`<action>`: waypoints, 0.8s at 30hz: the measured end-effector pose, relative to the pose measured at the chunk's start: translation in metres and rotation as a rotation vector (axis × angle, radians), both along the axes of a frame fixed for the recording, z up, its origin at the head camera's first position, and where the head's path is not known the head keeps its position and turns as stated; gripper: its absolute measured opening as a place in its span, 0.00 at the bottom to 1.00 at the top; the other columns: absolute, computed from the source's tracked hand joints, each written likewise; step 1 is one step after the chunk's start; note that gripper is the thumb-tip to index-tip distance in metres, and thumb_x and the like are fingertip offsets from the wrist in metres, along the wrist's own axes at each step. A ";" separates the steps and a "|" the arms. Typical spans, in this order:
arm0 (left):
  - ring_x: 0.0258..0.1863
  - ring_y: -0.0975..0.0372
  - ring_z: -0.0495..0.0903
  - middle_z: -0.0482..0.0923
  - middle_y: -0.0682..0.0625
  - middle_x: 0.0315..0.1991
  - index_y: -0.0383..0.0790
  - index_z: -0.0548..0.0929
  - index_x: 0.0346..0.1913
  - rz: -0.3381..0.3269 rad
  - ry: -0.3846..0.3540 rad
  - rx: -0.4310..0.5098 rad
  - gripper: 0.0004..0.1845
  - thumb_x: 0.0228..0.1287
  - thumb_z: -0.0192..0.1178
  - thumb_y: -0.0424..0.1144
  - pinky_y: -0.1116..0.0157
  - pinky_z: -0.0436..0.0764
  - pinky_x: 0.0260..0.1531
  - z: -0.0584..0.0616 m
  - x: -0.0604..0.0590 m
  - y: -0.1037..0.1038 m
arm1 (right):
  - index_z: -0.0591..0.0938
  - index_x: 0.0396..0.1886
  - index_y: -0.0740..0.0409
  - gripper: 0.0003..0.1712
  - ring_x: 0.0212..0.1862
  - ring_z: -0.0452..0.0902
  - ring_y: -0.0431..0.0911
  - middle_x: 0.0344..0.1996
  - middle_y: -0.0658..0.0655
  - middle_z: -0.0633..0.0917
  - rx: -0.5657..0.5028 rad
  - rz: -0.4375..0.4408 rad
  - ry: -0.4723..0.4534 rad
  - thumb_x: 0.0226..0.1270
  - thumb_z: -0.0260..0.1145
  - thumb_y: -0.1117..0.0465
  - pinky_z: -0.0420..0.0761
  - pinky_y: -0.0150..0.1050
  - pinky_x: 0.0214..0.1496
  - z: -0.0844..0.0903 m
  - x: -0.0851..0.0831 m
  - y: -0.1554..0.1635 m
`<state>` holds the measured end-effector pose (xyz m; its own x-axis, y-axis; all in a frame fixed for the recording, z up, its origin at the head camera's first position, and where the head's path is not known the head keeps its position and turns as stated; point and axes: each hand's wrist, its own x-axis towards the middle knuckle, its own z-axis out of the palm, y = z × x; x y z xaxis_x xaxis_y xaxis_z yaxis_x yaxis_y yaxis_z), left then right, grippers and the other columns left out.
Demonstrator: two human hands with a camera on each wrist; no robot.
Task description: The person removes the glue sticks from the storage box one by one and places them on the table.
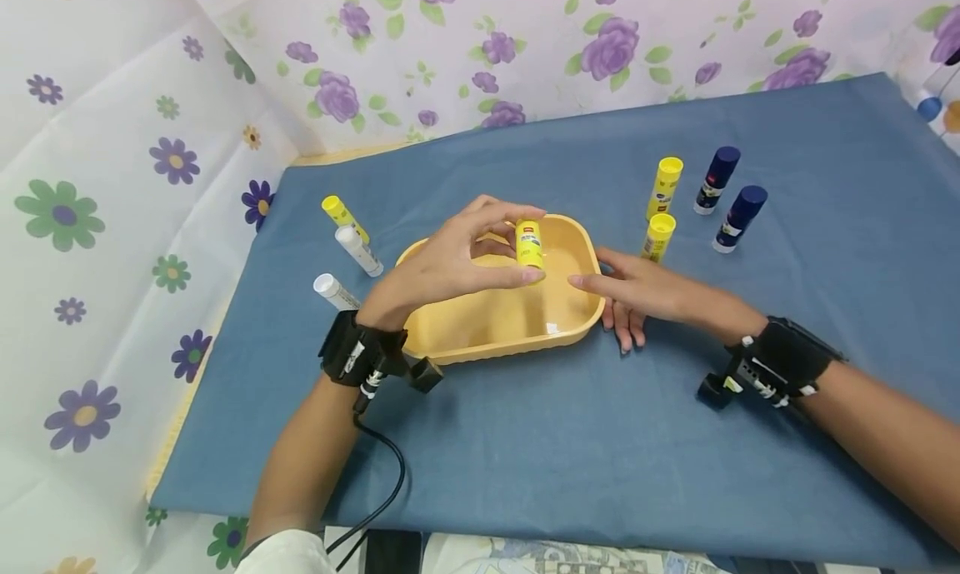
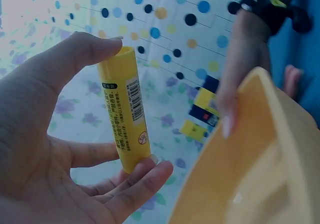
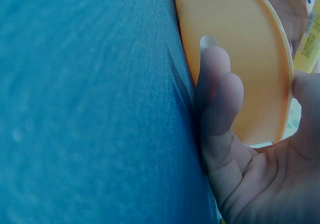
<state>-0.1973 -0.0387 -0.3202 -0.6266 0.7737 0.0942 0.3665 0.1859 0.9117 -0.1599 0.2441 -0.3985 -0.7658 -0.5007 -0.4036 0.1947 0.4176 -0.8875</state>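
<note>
Over the yellow plastic basin (image 1: 487, 320), my left hand (image 1: 442, 262) holds a yellow glue stick (image 1: 528, 245) by its two ends. The left wrist view shows the thumb on the upper end of that glue stick (image 2: 126, 109) and fingertips under the lower end. My right hand (image 1: 648, 291) grips the basin's right edge. In the right wrist view its thumb lies at the rim while curled fingers (image 3: 220, 104) stand against the outer wall of the basin (image 3: 245, 84). No glue stick shows inside the basin in the head view.
Right of the basin stand two yellow glue sticks (image 1: 664, 188) and two dark blue ones (image 1: 717, 180). To its left are another yellow one (image 1: 345, 217) and two white ones (image 1: 358, 251), the nearer partly behind my left wrist. A blue cloth (image 1: 570, 449) covers the table; a cable (image 1: 401, 466) hangs from the left wrist.
</note>
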 end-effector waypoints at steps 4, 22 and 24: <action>0.54 0.55 0.74 0.66 0.48 0.56 0.51 0.78 0.66 0.048 -0.019 0.041 0.26 0.65 0.69 0.42 0.55 0.76 0.60 0.009 0.001 -0.005 | 0.48 0.81 0.45 0.43 0.19 0.83 0.59 0.28 0.66 0.84 0.004 -0.008 0.003 0.77 0.54 0.36 0.82 0.50 0.20 0.001 -0.001 -0.001; 0.57 0.49 0.77 0.76 0.41 0.58 0.42 0.76 0.64 -0.075 -0.187 0.191 0.24 0.66 0.67 0.39 0.52 0.77 0.53 0.024 0.014 -0.003 | 0.48 0.80 0.47 0.43 0.19 0.83 0.59 0.28 0.66 0.85 0.024 -0.003 0.006 0.77 0.54 0.36 0.82 0.50 0.21 0.002 0.002 -0.001; 0.56 0.47 0.76 0.74 0.40 0.58 0.39 0.75 0.63 -0.091 -0.187 0.224 0.25 0.66 0.67 0.39 0.53 0.77 0.53 0.021 0.011 -0.002 | 0.49 0.80 0.47 0.43 0.19 0.83 0.59 0.28 0.66 0.85 0.019 -0.008 0.003 0.77 0.54 0.36 0.82 0.50 0.21 0.001 0.002 -0.001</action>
<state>-0.1862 -0.0408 -0.2992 -0.5782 0.8004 0.1584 0.1947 -0.0532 0.9794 -0.1583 0.2432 -0.3971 -0.7710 -0.4869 -0.4105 0.1952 0.4328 -0.8801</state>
